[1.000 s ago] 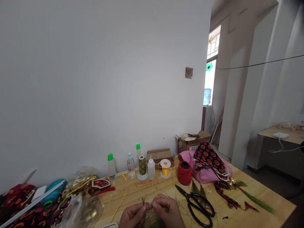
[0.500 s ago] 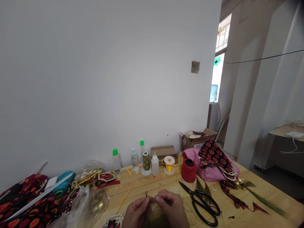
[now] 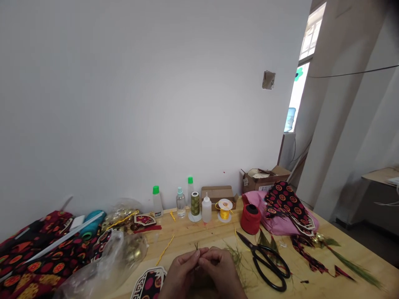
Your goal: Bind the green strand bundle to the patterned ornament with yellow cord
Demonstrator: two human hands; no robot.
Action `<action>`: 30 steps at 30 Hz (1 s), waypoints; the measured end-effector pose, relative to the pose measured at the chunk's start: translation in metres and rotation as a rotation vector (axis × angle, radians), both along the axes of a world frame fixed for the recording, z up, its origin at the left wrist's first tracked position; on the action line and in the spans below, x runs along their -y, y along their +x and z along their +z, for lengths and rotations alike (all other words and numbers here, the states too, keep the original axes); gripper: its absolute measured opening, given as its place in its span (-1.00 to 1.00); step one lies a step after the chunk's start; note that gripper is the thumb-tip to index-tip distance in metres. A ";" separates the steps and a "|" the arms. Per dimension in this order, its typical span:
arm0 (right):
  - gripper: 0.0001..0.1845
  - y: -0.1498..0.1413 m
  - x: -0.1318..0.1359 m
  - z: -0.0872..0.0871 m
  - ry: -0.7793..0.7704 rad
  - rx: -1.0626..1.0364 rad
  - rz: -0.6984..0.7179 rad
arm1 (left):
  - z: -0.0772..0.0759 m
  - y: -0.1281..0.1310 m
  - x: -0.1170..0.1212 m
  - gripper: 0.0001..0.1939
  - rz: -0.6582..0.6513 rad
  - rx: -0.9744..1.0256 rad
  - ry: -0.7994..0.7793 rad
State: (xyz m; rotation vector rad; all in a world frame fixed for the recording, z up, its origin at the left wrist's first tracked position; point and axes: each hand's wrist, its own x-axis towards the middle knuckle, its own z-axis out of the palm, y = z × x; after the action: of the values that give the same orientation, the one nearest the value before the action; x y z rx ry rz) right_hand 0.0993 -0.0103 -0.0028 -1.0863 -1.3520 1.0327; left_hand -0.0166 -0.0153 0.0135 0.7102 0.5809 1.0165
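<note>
My left hand (image 3: 181,273) and my right hand (image 3: 218,272) meet at the bottom centre over the wooden table (image 3: 193,236). Both are pinched together on a small tuft of green fibres (image 3: 196,246) that sticks up between the fingertips. Loose green strands (image 3: 235,255) lie just right of my right hand. Black scissors (image 3: 264,261) rest on the table to the right, closed. A patterned fan-shaped patch (image 3: 146,282) lies by my left wrist.
Along the wall stand green-capped bottles (image 3: 156,201), a green thread spool (image 3: 195,204), a white bottle (image 3: 206,208), a yellow cord reel (image 3: 225,209) and a red spool (image 3: 250,219). Patterned fabric (image 3: 34,265) and a plastic bag (image 3: 109,261) fill the left; pink cloth (image 3: 280,222) lies right.
The view has swung left and down a little. My hands stay pinched on the green tuft and have shifted slightly right in the picture.
</note>
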 end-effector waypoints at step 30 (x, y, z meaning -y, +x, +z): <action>-0.89 0.009 0.007 0.015 0.149 0.159 -0.095 | 0.004 0.005 0.005 -0.78 0.071 -0.267 0.130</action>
State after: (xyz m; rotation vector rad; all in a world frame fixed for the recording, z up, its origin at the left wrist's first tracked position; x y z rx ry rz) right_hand 0.1088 -0.0172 0.0117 -1.1276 -1.4644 0.7770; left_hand -0.0112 -0.0203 0.0171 0.9554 0.7807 1.0391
